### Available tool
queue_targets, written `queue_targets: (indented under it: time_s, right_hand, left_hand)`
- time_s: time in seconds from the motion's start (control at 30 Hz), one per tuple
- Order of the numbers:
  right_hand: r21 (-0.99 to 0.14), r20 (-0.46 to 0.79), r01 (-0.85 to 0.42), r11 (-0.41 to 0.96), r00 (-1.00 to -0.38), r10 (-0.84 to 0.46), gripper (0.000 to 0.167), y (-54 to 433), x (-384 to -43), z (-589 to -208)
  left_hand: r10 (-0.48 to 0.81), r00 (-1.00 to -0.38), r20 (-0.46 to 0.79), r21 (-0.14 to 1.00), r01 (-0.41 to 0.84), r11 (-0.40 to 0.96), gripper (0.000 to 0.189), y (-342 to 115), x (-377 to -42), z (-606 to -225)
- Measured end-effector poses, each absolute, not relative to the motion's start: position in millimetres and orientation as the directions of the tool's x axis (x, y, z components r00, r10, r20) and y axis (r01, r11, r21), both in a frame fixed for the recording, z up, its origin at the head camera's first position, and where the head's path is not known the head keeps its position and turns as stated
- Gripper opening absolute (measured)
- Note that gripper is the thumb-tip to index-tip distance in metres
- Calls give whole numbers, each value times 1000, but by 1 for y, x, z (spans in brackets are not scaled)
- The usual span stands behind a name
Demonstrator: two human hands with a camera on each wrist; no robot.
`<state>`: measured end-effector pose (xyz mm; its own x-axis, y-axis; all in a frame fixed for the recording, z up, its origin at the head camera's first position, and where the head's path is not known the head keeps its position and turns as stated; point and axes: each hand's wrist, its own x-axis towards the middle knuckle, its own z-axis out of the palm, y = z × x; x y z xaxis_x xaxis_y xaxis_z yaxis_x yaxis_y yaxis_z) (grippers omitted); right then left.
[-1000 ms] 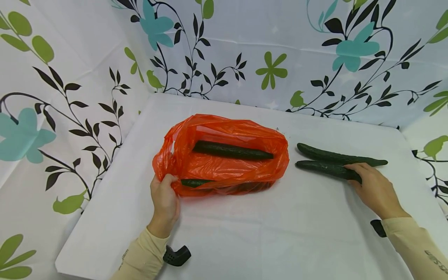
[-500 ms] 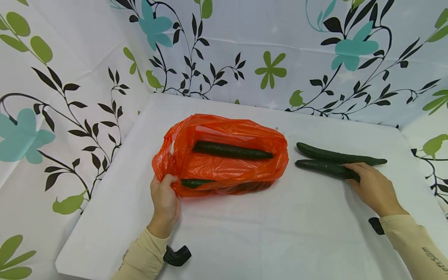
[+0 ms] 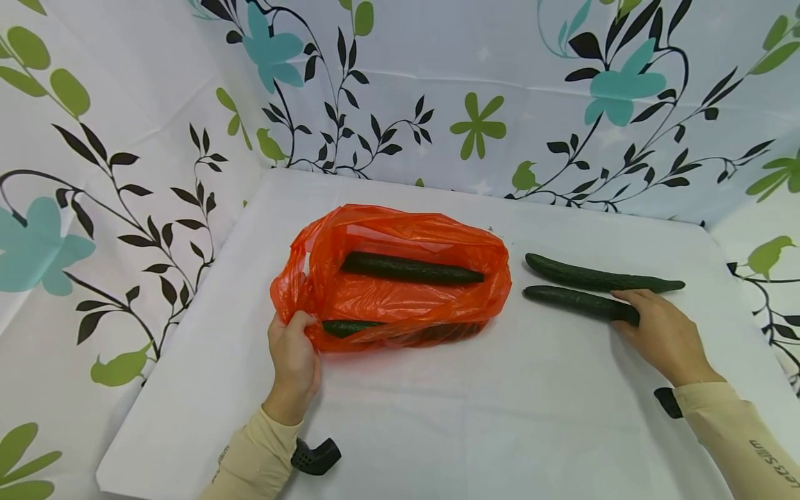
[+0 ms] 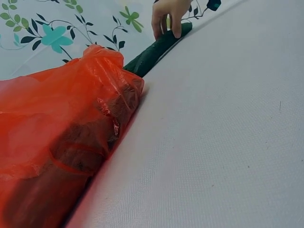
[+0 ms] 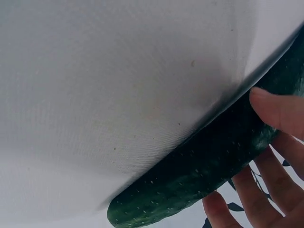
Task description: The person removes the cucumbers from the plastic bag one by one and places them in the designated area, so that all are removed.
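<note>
My left hand grips the left edge of an orange-red plastic bag. One dark green cucumber lies in the bag's open mouth; another cucumber shows along its near side, mostly behind the plastic. To the right of the bag, two more lie side by side on the table. My right hand holds the right end of the nearer cucumber. In the right wrist view, the thumb is on one side of this cucumber and the fingers on the other. The farther cucumber lies just behind it.
Everything rests on a white-covered table. A floral-patterned cloth hangs behind it and at the sides. Black devices sit at both wrists, the left device close to the tabletop.
The head view has shifted slightly, moving the scene a little to the left. Both hands keep their holds on the bag and the nearer cucumber.
</note>
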<state>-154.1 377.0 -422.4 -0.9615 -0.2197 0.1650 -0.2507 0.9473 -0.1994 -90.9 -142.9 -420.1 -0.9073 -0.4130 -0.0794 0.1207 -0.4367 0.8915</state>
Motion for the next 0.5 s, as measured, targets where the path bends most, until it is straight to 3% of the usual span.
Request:
queue_targets:
  time_s: [0.5]
  right_hand:
    - [-199,111,-250,948,-966,-232,70,361,-149,-409]
  left_hand:
    - [-401,-913,-78,901,108,-421,55,-143,-92,-422]
